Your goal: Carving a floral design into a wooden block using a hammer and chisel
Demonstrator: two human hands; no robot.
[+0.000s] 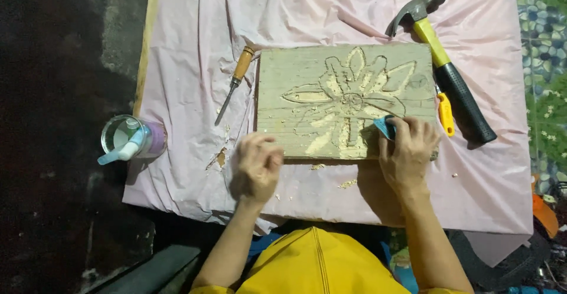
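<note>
On the carved board [345, 99], left hand [258, 165] rests curled empty; right hand [409, 149] pinches blue sandpaper [385, 127].

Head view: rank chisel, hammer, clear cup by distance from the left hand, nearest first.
From the left hand, curled at the board's lower left corner:
1. Chisel, wooden handle, just above the hand, left of the board.
2. Clear cup, off to the left on the cloth's edge.
3. Hammer, yellow and black handle, far side, beyond the board's right end.

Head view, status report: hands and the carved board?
Right hand presses a blue pad on the flower-carved board. Left hand fisted at the board's near edge. Chisel, hammer lie aside.
</note>
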